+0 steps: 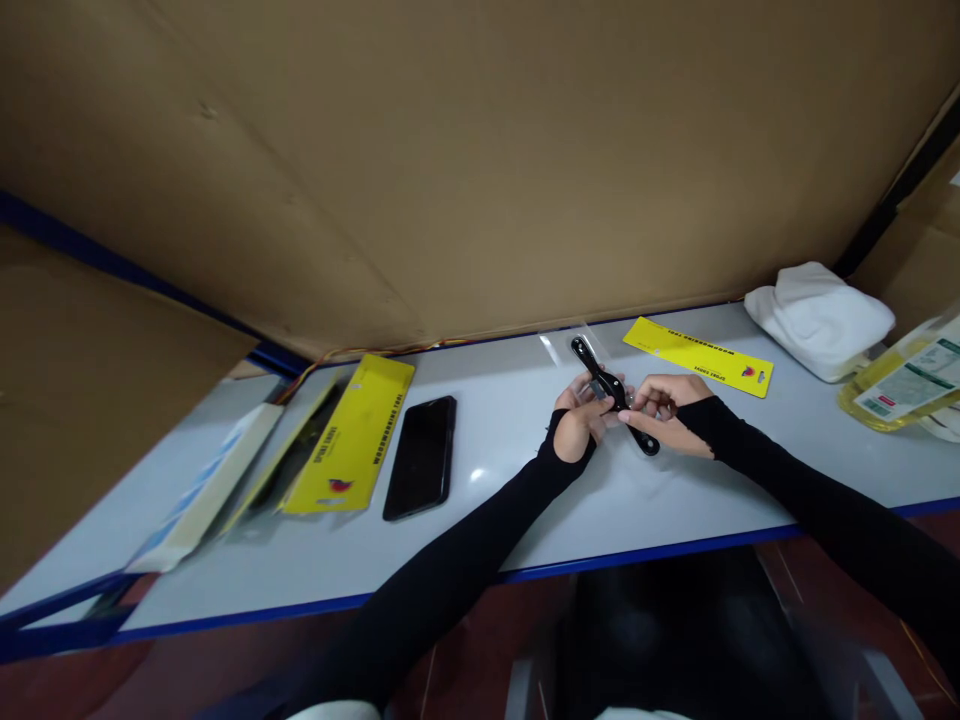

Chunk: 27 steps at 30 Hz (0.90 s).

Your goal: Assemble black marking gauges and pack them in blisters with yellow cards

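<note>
A black spokeshave [616, 392] is held above the table, tilted, with one handle pointing up and left and the other down and right. My left hand [581, 420] is closed around its middle from the left, the thumb lying across the body. From the right, my right hand [667, 412] pinches at the middle of the tool with thumb and fingertips. Whatever small part those fingertips touch is too small to make out. Behind the upper handle lies a clear plastic sleeve [555, 346], partly covered by the tool.
Yellow spokeshave cards lie at the back right [697, 357] and left [352, 440]. A black phone [420, 458] lies left of my hands. A white box [206, 490], a white cloth bundle [821, 315] and a bottle of yellow liquid [904, 380] stand towards the sides. Cardboard walls [480, 180] enclose the table.
</note>
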Motion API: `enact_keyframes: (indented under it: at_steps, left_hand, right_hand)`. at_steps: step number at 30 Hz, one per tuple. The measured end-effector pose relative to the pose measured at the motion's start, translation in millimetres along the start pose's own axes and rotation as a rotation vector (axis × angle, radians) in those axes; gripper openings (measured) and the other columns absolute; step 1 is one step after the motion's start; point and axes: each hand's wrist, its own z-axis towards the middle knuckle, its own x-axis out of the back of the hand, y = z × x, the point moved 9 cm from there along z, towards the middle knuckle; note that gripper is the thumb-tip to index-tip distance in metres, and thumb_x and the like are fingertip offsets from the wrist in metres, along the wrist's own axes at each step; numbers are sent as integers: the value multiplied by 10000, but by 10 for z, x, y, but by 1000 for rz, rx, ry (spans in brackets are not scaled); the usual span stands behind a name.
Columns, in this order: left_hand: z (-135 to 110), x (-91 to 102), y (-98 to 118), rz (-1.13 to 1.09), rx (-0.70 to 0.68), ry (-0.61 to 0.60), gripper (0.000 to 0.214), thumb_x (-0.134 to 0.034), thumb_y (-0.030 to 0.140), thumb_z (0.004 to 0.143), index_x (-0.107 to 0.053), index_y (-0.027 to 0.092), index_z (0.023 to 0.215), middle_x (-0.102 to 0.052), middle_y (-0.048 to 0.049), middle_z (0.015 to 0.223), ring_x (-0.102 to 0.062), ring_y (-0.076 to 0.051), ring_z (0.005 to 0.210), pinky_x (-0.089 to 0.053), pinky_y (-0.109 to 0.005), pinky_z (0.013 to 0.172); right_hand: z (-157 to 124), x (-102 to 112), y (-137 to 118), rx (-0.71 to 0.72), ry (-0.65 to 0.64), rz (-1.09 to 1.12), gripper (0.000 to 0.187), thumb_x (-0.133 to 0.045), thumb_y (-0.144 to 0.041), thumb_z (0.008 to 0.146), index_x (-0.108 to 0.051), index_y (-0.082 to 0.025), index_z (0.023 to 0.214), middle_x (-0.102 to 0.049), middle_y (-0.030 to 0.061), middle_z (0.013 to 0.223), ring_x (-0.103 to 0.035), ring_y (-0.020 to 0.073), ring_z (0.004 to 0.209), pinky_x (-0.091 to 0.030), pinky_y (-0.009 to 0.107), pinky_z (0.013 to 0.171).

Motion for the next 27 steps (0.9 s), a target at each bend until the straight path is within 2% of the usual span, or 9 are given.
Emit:
enact_keyframes:
  at_steps: [7,16,27]
  left_hand:
    - [36,49,-31,-32,-27,-4,648,-923,164,620,-611,193,1187,-748,-151,1247,-697,-411,1247,-554,-619,1057]
    - [27,12,-47,-54,-21,-42,634,-918,152,649,-624,189,1209,-730,-164,1306,-654,-428,1314,-530,-645,1084]
    - [-14,-28,8,-76,-23,-42,553,-882,123,652,-659,187,1154,-757,-147,1252,-649,-431,1320,-531,-642,1081]
  right_hand:
    - [20,-78,80,-7,-86,-24,248,-767,-395,753,-605,-213,707,-650,-28,631,-466,93,509,-379,248,543]
    - [14,-106,105,-47,-107,-64,256,-774,-403,749,-608,-217,689,-604,-42,576,-482,104,513,-405,252,546]
    - [-40,-88,44,-50,-91,-82,274,-810,-400,770,-623,-210,704,-658,-27,629,-549,115,569,-416,255,604]
